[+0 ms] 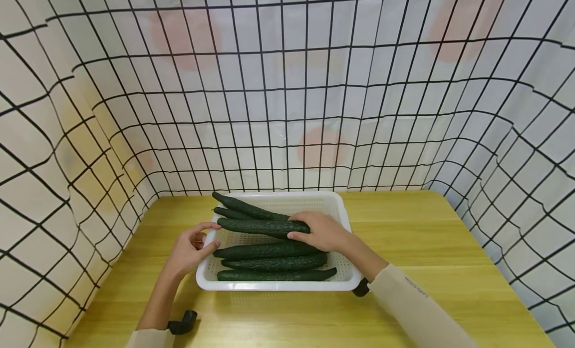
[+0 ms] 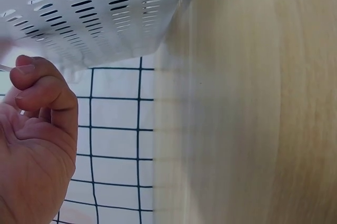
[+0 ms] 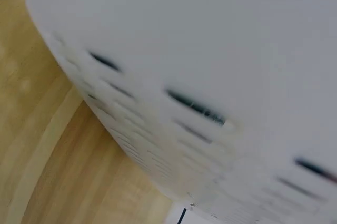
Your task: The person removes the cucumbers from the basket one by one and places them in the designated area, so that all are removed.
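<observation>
A white perforated plastic basket [image 1: 269, 286] holds several dark green cucumbers. My right hand [image 1: 321, 231] reaches over the right rim and grips the right end of a cucumber [image 1: 256, 226], thumb on the near side and fingers over the top. At the left rim is my left hand [image 1: 190, 249], thumb and index finger spread apart, the index fingertip right at that cucumber's left end. Its other fingers hang loosely curled outside the basket wall [image 2: 105, 23] in the left wrist view. The right wrist view shows only the basket's slotted side [image 3: 158, 23], with the right hand hidden.
Two more cucumbers [image 1: 251, 208] lie at the back, their tips over the left rim. Three others [image 1: 275, 264] lie side by side along the front. The basket stands on a yellow wooden table [image 1: 404, 228]. Black wire mesh [image 1: 287, 88] surrounds the table's back and sides.
</observation>
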{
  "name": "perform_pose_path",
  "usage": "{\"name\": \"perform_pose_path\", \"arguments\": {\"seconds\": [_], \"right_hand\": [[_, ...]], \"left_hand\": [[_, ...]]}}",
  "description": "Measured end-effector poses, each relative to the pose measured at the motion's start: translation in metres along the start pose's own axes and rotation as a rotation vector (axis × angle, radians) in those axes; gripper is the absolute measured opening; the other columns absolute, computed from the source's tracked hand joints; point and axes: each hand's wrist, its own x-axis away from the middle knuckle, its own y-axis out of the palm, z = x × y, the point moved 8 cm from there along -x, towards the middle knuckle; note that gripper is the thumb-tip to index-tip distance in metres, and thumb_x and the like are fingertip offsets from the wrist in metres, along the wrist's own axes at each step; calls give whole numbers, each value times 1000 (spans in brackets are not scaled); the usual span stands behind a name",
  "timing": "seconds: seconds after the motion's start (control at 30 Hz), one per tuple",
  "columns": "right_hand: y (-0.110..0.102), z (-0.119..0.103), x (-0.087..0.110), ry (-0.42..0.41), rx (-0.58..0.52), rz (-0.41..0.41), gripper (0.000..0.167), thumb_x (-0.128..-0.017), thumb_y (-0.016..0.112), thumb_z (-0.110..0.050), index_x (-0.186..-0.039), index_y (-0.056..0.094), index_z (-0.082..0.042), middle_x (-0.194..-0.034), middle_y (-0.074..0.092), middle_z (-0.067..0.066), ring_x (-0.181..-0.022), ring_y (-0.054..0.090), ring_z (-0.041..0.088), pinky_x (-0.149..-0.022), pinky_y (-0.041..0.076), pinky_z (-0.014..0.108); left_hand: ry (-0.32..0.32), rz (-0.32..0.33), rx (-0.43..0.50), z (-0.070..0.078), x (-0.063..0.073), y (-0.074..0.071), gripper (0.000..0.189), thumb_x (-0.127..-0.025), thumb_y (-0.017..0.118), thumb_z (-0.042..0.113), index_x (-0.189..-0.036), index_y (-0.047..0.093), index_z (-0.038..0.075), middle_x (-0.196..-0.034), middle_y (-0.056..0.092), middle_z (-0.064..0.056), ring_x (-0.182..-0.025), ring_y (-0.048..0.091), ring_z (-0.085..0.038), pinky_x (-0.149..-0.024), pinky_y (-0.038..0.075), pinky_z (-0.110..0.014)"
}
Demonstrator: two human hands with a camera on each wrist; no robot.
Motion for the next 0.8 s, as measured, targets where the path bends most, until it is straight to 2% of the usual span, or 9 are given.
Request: {"name": "perform_pose_path", "arguments": {"seconds": [0.23, 0.33, 0.4, 0.5, 0.67, 0.8], "right_hand": [[-29, 2, 8, -1, 44, 162, 56, -98, 60, -60, -141, 64, -24, -140, 65, 2, -122, 66, 26, -88, 59, 47], [-43, 11, 16, 24, 16, 210, 55, -97, 62, -59, -142, 64, -26, -141, 65, 2, -125, 64, 28, -94, 58, 51], [-53, 18, 22, 49, -12, 231, 55, -97, 62, -59, -143, 63, -28, -143, 63, 2, -128, 62, 29, -98, 55, 54], [-66, 31, 33, 82, -41, 259, 56, -97, 63, -59, -143, 61, -28, -144, 62, 2, -129, 61, 32, -101, 53, 57], [-80, 58, 54, 141, -55, 272, 59, -97, 62, -59, -146, 59, -25, -150, 57, 7, -135, 56, 37, -105, 49, 61], [-87, 83, 73, 166, -40, 282, 58, -99, 60, -57, -149, 56, -26, -153, 54, 8, -137, 53, 40, -107, 46, 63]], "left_hand": [[5, -2, -33, 3, 2, 0, 42, -93, 76, 17, -133, 67, 10, -75, 66, -6, -58, 56, -10, -54, 51, -25], [21, 2, -56, 7, 3, -1, 43, -93, 76, 18, -135, 67, 12, -70, 58, -2, -56, 51, -7, -52, 48, -24], [29, 3, -65, 9, 4, -2, 44, -93, 76, 18, -136, 67, 15, -67, 53, -1, -55, 48, -6, -50, 45, -24], [29, -9, -61, 11, 6, -2, 48, -93, 76, 17, -139, 64, 18, -71, 56, -4, -56, 49, -7, -50, 45, -24], [-12, -16, -16, 9, 7, 0, 60, -94, 73, 14, -150, 55, 19, -83, 65, -13, -61, 64, -12, -54, 57, -28], [-30, -8, -1, 8, 7, 1, 62, -94, 71, 12, -153, 52, 18, -84, 64, -15, -62, 69, -16, -56, 60, -30]]}}
